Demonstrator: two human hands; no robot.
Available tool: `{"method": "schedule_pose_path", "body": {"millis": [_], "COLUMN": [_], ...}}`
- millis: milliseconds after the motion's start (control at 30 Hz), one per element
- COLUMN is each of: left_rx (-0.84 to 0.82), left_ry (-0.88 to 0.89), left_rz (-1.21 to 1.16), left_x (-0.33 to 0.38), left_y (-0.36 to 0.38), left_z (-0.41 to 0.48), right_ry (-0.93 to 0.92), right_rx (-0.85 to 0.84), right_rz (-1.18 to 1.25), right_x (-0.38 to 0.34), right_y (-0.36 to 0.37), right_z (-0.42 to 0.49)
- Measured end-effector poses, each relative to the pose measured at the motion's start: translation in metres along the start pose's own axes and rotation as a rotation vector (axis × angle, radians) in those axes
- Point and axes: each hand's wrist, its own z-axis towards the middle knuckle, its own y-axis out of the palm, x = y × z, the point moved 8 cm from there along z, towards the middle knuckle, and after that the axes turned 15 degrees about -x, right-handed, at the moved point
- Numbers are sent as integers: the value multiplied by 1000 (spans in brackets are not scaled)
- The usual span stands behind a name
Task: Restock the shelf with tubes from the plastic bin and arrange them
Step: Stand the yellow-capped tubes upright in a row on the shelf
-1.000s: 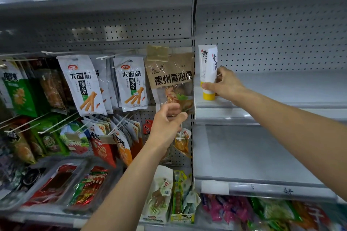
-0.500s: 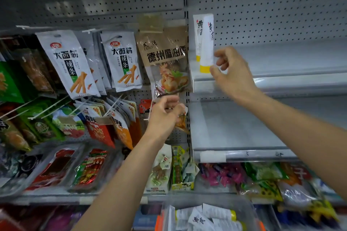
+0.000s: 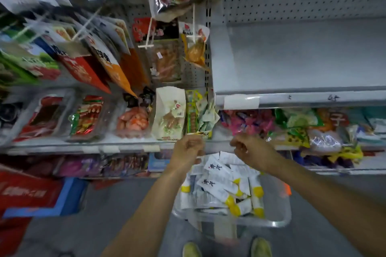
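Head view: the plastic bin (image 3: 277,223) stands on the grey floor (image 3: 125,215) and serves as the reference point.

Surroundings: beyond the bin, a low shelf edge carries mixed snack packets (image 3: 296,123). Above and to the right of the bin is the grey shelf (image 3: 292,58), with one white label (image 3: 241,102) on its front strip. Above and to the left of the bin, hanging packets (image 3: 100,62) fill the pegboard. Two yellow-green shoes (image 3: 191,249) show at the bin's near side.

Obstruction: two forearms cross above the bin. The left hand (image 3: 189,148) and the right hand (image 3: 250,150) cover its far rim.

Count: the tubes (image 3: 217,185) lie heaped inside the bin. Blur prevents an exact count, but at least six yellow caps show.

Appearance: white tubes, yellow caps, black characters.

Fingers: curled inward on both hands, with nothing visible in them.
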Motion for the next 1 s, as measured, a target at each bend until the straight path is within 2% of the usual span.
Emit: {"method": "schedule_pose_path", "body": {"millis": [133, 267, 433, 533, 633, 767, 867, 933, 1000], "left_rx": [34, 93, 213, 292, 315, 389, 395, 381, 361], "left_ry": [-199, -388, -407, -440, -454, -410, -336, -282, -216], "left_rz": [-173, -258, -82, -67, -31, -95, -83, -27, 10], "left_x": [-90, -161, -199, -208, -215, -219, -215, -209, -198], "left_y": [7, 29, 29, 28, 31, 35, 38, 41, 46], "left_z": [34, 66, 115, 130, 142, 148, 146, 141, 135], "right_ry": [183, 286, 402, 447, 442, 405, 329, 272, 233], "right_rx": [-298, -448, -409, -415, -315, -192, -117, -113, -194], "right_rz": [-55, -153, -282, -331, -421, -591, -613, -608, -575], "right_x": [85, 141, 179, 192, 194, 198, 198, 193, 191], "right_y": [80, 132, 155, 170, 174, 177, 169, 162, 162], "right_z": [27, 40, 57, 64, 70, 71, 69, 64, 62]}}
